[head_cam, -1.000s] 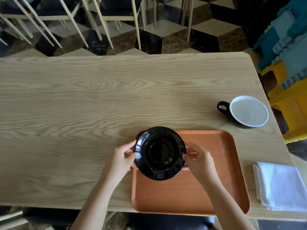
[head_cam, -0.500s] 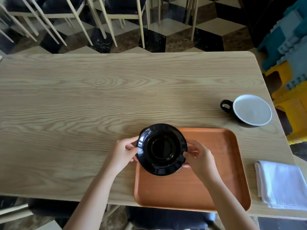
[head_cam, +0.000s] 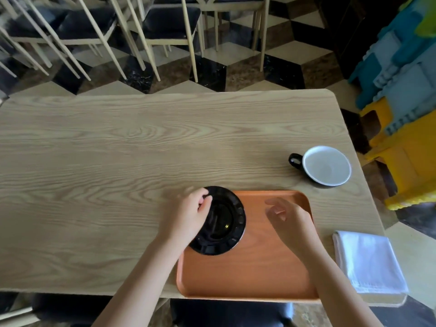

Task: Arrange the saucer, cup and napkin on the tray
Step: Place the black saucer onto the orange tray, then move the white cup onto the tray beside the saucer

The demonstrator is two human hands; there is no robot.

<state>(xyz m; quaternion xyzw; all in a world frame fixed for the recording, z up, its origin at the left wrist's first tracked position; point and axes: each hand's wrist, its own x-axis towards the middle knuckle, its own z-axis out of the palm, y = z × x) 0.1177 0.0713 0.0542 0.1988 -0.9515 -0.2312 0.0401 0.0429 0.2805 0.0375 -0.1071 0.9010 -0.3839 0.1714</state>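
Observation:
The black saucer (head_cam: pixel 224 220) sits at the far left corner of the orange tray (head_cam: pixel 247 274), its left part hidden under my left hand (head_cam: pixel 188 215). That hand curls over the saucer's left rim and grips it. My right hand (head_cam: pixel 287 215) hovers over the tray's far right part with fingers spread, holding nothing. The black cup with a white inside (head_cam: pixel 325 165) stands on the table beyond the tray's right corner, handle pointing left. The folded white napkin (head_cam: pixel 368 260) lies on the table right of the tray.
The wooden table (head_cam: pixel 118 173) stretches wide to the left. Its right edge runs just past the cup and napkin. Chairs (head_cam: pixel 165 27) stand on the checkered floor beyond, and blue and yellow plastic crates (head_cam: pixel 405 102) are stacked at the right.
My right hand has let go of the saucer and moved right over the tray. My left hand has shifted onto the saucer's left rim. The saucer has settled lower on the tray.

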